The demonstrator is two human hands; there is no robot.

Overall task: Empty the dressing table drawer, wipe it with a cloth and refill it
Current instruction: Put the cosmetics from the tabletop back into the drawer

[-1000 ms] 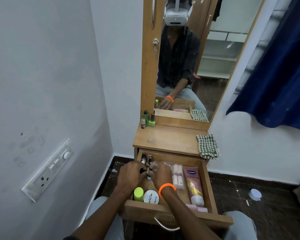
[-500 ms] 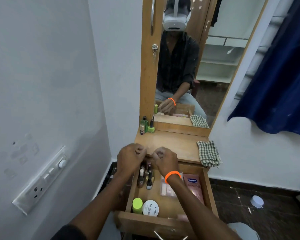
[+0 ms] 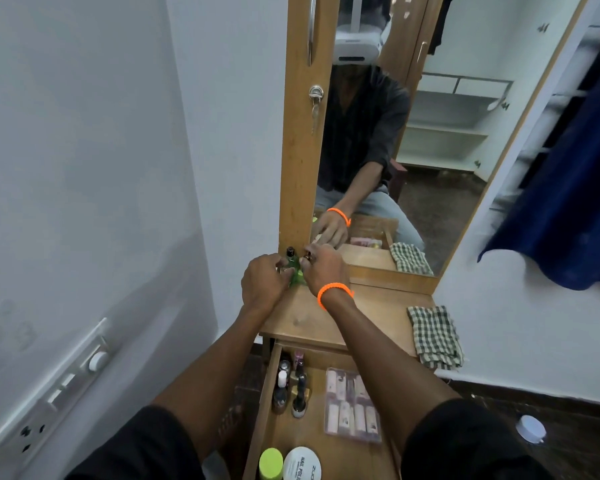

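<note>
At the rear left corner of the dressing table top [image 3: 371,306], against the base of the mirror [image 3: 430,140], both hands are positioned side by side. The left hand [image 3: 262,284] is curled, knuckles up, with its fingers closed around small items; what exactly it grips cannot be determined, as the palm hides it. The right hand [image 3: 321,268], wearing an orange wristband [image 3: 335,292], has its fingers pinched closed on a small dark-capped bottle [image 3: 307,254]. Between the two hands stands a green bottle [image 3: 293,268] with a black cap, touching or just beside both hands.

A folded checked cloth [image 3: 435,337] lies at the right edge of the table top, overhanging the side, well apart from the hands.

Below the table top, the drawer [image 3: 262,417] stands pulled open. Its contents are as follows:
- several small bottles [image 3: 291,386], clustered in the rear left corner, some upright and some tilted;
- a clear pack of pale tubes [image 3: 352,405], lying flat near the middle;
- a yellow-green capped container [image 3: 271,462] at the front left;
- a round white tin [image 3: 302,464], just beside that container on its right.

The right side of the drawer is covered by the right forearm.
</note>
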